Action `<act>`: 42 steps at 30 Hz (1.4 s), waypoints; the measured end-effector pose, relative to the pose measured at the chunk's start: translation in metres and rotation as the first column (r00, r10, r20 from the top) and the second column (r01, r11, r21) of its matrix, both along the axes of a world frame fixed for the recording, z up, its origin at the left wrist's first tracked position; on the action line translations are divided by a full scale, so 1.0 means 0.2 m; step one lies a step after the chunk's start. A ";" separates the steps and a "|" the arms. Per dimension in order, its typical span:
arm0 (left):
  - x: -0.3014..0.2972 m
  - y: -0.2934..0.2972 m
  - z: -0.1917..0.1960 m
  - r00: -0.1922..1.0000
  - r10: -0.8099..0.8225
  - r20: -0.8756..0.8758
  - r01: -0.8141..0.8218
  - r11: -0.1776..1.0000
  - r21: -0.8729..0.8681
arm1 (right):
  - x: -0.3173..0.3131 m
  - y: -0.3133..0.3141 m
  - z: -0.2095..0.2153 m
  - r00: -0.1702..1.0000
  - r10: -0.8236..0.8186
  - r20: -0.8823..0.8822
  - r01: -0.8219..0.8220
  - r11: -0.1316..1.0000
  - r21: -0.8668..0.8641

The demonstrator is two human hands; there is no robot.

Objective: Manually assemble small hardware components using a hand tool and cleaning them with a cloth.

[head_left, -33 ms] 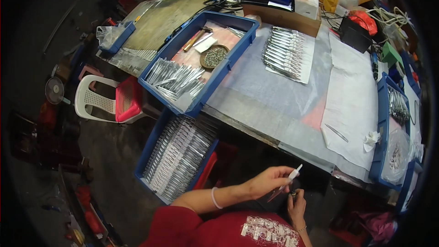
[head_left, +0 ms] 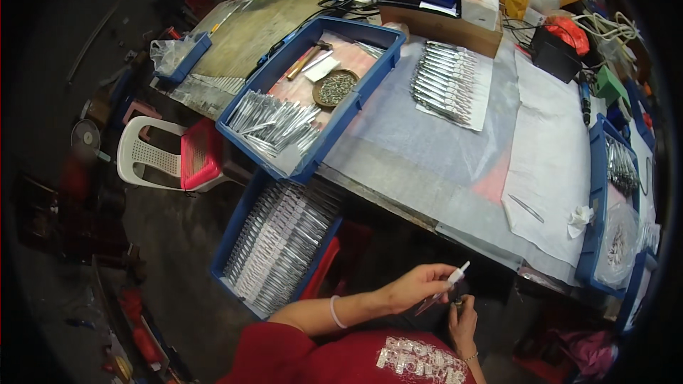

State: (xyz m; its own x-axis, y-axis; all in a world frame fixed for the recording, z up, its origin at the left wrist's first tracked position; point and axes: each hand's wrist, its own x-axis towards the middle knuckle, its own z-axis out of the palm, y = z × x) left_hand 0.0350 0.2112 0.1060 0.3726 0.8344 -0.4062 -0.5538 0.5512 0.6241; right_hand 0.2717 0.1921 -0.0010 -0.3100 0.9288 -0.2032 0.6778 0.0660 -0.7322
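My left hand (head_left: 421, 286), with a white band round its wrist, is closed on a small white piece with a narrow tip (head_left: 459, 273), which points up and away. A thin, metallic-looking thing (head_left: 429, 304) shows just below those fingers; whether the same hand holds it is unclear. Close by on the right, my right hand (head_left: 463, 320) has its fingers pinched together at something small and dark, mostly hidden by them. Both hands are in front of my body, short of the table's near edge.
On the table (head_left: 398, 185), a blue tray (head_left: 341, 124) holds silvery sticks, a hammer (head_left: 307, 61) and a bowl of small parts (head_left: 334, 89). Slim metal pieces (head_left: 445, 82) lie in a row on paper. A lower blue tray (head_left: 238, 231) holds many more. A white chair (head_left: 153, 151) stands left.
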 end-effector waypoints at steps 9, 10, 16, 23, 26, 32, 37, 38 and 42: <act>-0.08 -0.08 -0.34 0.977 -0.188 -0.102 0.189 0.982 0.004 | -0.02 0.08 -0.03 0.992 0.058 0.112 -0.051 0.997 -0.061; -0.12 -0.06 -0.33 0.958 -0.257 -0.127 0.255 0.966 -0.030 | -0.02 0.09 -0.02 0.990 0.060 0.127 -0.052 0.996 -0.072; -0.17 -0.02 -0.44 0.911 -0.290 -0.292 0.327 0.941 0.087 | 0.03 0.08 -0.09 0.976 0.086 0.200 -0.082 0.996 -0.026; -0.12 -0.06 -0.48 0.927 -0.289 -0.239 0.312 0.948 0.063 | 0.00 0.07 -0.07 0.973 0.094 0.212 -0.099 0.995 0.015; -0.11 -0.10 -0.46 0.938 -0.281 -0.203 0.292 0.956 0.026 | -0.01 0.09 -0.07 0.982 0.100 0.162 -0.094 0.995 -0.040; 0.00 -0.17 -0.49 0.969 -0.245 -0.030 0.245 0.969 0.004 | -0.01 0.06 -0.06 0.986 0.025 0.165 -0.026 1.000 0.002; -0.05 -0.16 -0.29 0.970 -0.147 -0.193 0.134 0.988 -0.080 | -0.10 0.11 0.01 0.994 0.053 0.096 -0.043 0.994 -0.103; -0.05 -0.13 -0.21 0.955 -0.150 -0.255 0.119 0.984 -0.135 | -0.10 0.12 0.04 0.993 0.056 0.106 -0.044 0.992 -0.116; 0.01 -0.14 -0.20 0.968 -0.161 -0.194 0.128 0.977 -0.170 | -0.03 0.04 0.08 0.997 0.005 -0.073 -0.006 1.000 -0.008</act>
State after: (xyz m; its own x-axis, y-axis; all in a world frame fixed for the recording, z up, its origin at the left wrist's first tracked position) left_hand 0.0365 0.1835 0.0652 0.3796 0.6987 -0.6064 -0.3296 0.7146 0.6170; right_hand 0.2664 0.2002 0.0151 -0.3295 0.9253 -0.1877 0.6225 0.0634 -0.7801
